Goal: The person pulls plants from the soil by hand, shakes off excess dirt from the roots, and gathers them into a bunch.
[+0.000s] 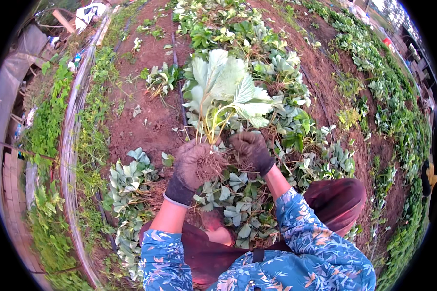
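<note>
A bare-root strawberry plant (pixel 218 94) with pale leaves and thin stems stands upright in my left hand (pixel 193 160), which wears a soil-stained glove and is closed around the base of the stems. Its brown roots (pixel 210 168) hang below the fingers. Just right of the roots is my right hand (pixel 250 150), also gloved, with curled fingers; whether it holds anything cannot be seen. Beneath both hands lie more uprooted-looking strawberry plants (pixel 240 214) with roots among the leaves.
A heap of strawberry plants (pixel 280 94) runs up the bed ahead. Another pile (pixel 125 178) lies at my left knee. Black drip lines (pixel 174 51) cross the reddish soil. Rolled plastic sheeting (pixel 71 145) edges the left side, and a green plant row (pixel 389 102) stands on the right.
</note>
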{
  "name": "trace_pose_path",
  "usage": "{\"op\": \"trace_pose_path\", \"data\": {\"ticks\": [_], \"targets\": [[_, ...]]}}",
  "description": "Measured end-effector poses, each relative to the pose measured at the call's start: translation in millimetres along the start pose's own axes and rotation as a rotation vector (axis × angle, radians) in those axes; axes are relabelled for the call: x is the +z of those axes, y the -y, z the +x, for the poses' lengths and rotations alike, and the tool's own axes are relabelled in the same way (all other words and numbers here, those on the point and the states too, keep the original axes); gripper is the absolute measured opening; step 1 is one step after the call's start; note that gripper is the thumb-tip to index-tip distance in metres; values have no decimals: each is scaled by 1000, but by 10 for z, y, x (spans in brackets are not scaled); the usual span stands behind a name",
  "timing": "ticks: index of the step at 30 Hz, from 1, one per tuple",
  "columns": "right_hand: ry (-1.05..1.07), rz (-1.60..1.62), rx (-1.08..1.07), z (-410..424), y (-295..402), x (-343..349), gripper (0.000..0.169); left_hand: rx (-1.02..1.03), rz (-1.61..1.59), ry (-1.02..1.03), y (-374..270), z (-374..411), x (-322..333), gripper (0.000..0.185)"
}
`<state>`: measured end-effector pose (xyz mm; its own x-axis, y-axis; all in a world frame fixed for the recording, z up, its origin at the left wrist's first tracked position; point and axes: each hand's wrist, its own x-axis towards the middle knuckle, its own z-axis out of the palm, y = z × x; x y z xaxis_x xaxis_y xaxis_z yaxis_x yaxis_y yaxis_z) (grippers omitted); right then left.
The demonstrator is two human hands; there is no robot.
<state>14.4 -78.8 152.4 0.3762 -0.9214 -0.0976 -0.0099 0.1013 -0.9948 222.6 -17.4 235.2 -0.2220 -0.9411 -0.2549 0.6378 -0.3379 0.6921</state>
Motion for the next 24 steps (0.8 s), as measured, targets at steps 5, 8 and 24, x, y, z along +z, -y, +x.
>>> {"op": "trace_pose_path", "data": {"ticks": [5, 8, 24], "targets": [[226, 285, 184, 22, 452, -15, 18, -80, -53, 56, 187, 68, 63, 45], [278, 222, 148, 31, 411, -57, 16, -93, 44, -4, 195, 88, 187, 38], [-447, -266, -152, -61, 99, 257, 18, 197, 159, -459, 311, 423, 40, 17]]}}
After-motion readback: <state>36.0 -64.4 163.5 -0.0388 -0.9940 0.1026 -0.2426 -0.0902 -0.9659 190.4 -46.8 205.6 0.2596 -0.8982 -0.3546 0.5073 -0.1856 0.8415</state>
